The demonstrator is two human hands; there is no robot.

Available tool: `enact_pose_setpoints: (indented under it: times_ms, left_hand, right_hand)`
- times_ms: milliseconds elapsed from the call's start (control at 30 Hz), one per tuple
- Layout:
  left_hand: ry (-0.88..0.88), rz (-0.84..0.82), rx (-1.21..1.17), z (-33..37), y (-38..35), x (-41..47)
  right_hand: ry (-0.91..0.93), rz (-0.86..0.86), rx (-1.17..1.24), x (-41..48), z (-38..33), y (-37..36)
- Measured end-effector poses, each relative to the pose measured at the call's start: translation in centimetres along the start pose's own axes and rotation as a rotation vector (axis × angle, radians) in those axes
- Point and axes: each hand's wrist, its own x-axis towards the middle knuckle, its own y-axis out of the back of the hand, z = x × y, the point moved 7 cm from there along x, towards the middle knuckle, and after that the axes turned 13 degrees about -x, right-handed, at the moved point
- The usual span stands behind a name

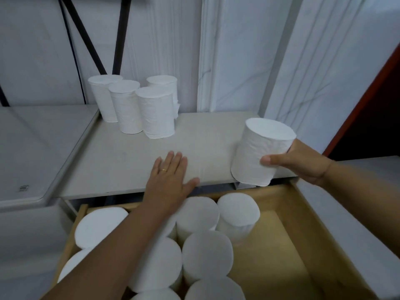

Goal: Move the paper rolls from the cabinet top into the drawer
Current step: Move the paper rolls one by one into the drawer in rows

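Below, rolls thick in drawer

Bottom edge cuts off the drawer and its nearest paper rolls.

Legible text: none. One marking can be made out: a small stamped emblem on the grey table at the left of the view, close to its near rounded corner. The emblem appears as a compact boxed symbol with a short line of characters directly beneath it. Both parts are too small and too blurred to read. No brand, word or number can be determined from it.
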Motion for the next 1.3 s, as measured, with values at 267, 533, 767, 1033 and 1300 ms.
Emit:
enact_pose_setpoints:
  times_ms: [267,533,767,1033,1300]
  left_hand:
    - [-0.283,-0.161,-0.215,8.9,-4.1,-6.5]
    - [-0.287,-0.269,-0.171,10.2,-5.8,-7.9]
    - [-0.282,-0.270,-0.185,10.1,-5.9,-8.0]
    - [-0.287,-0.266,-0.197,10.1,-5.8,-8.0]
    - [-0.275,-0.267,-0.176,10.2,-5.8,-8.2]
  right_hand:
    - [-0.101,-0.387,-0.083,-10.4,5.1,0.3]
    - [-0.213,-0.420,-0.374,-11.7,10.3,-5.5]
    - [-0.325,-0.430,-0.446,-11.5,12.4,-6.7]
    - [-0.739,-0.567,0.076,-13.7,12.8,-7.3]
    - [-0.770,-0.462,0.312,-14.0,10.3,-10.3]
